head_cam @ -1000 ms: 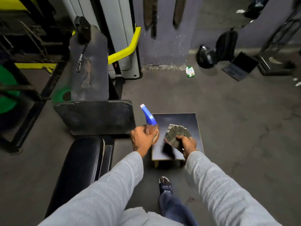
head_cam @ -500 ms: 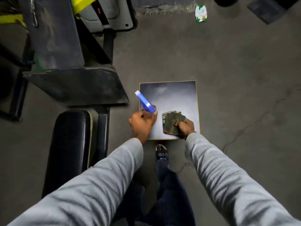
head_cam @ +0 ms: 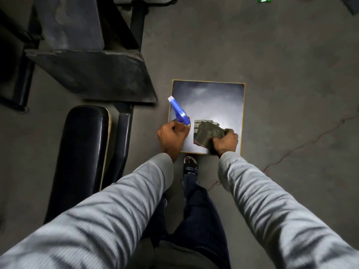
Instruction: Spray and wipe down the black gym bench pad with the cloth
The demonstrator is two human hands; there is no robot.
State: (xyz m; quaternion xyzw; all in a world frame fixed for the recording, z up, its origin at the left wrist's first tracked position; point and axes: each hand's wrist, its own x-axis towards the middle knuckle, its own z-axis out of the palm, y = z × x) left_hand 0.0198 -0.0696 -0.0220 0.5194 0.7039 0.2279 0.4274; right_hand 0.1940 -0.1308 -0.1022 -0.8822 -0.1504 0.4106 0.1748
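Note:
The black gym bench pad [head_cam: 77, 158] lies lengthwise at the lower left, glossy, with nothing on it. My left hand [head_cam: 172, 137] grips a spray bottle [head_cam: 178, 111] with a blue trigger head and white nozzle that points up and left. My right hand [head_cam: 225, 142] clutches a folded grey-green cloth [head_cam: 206, 133]. Both hands hover over the near edge of a small dark square stool [head_cam: 209, 100], to the right of the bench pad. The bottle's body is hidden inside my fist.
A worn grey angled seat pad and upright backrest [head_cam: 91, 68] of a machine stand beyond the bench. A black steel frame bar [head_cam: 121, 140] runs beside the pad. My foot [head_cam: 190, 167] is just below the stool. Cracked concrete floor [head_cam: 291, 94] spreads to the right.
The view has tilted down and closer over the stool; the far wall and bags have left the frame. Both hands keep the same grip on bottle and cloth.

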